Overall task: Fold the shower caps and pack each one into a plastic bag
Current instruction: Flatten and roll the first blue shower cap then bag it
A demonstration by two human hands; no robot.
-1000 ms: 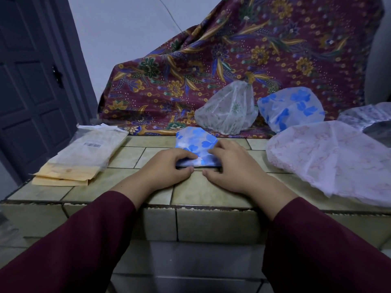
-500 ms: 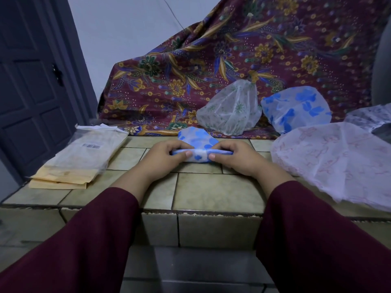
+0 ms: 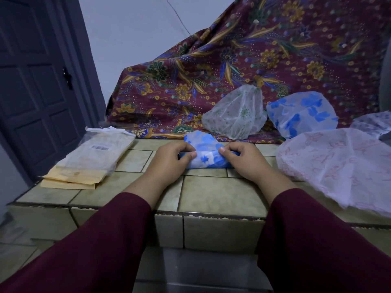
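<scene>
Folded cap: a blue-flowered shower cap [image 3: 208,158] lies on the tiled ledge [image 3: 220,195], mid-scene, rolled into a short bundle.
Long axis: runs left to right across the ledge; a loose flap sticks out on the far side, toward the patterned cloth.
Left hand [image 3: 169,161]: grips the bundle's left end, thumb on the near face, fingers curled over the top.
Right hand [image 3: 243,160]: grips the right end the same way; the two hands sit apart with the cap's middle showing between them.
Sleeves: dark red, reaching in from the near edge.
Plastic bags [image 3: 93,157]: a flat stack at the left of the ledge, well apart from the hands; clear bags over tan ones.
Writing: a small barcode label on the top bag, too small to read.
Other caps: a pink-printed cap [image 3: 342,166] spread flat at right; a green-printed cap [image 3: 237,115] and a second blue cap [image 3: 302,114] puffed up at the far side; a purple-printed one [image 3: 370,125] at far right.
Batik cloth [image 3: 254,66]: maroon floral, draped behind the caps.
Door [image 3: 36,85]: dark, at far left.
</scene>
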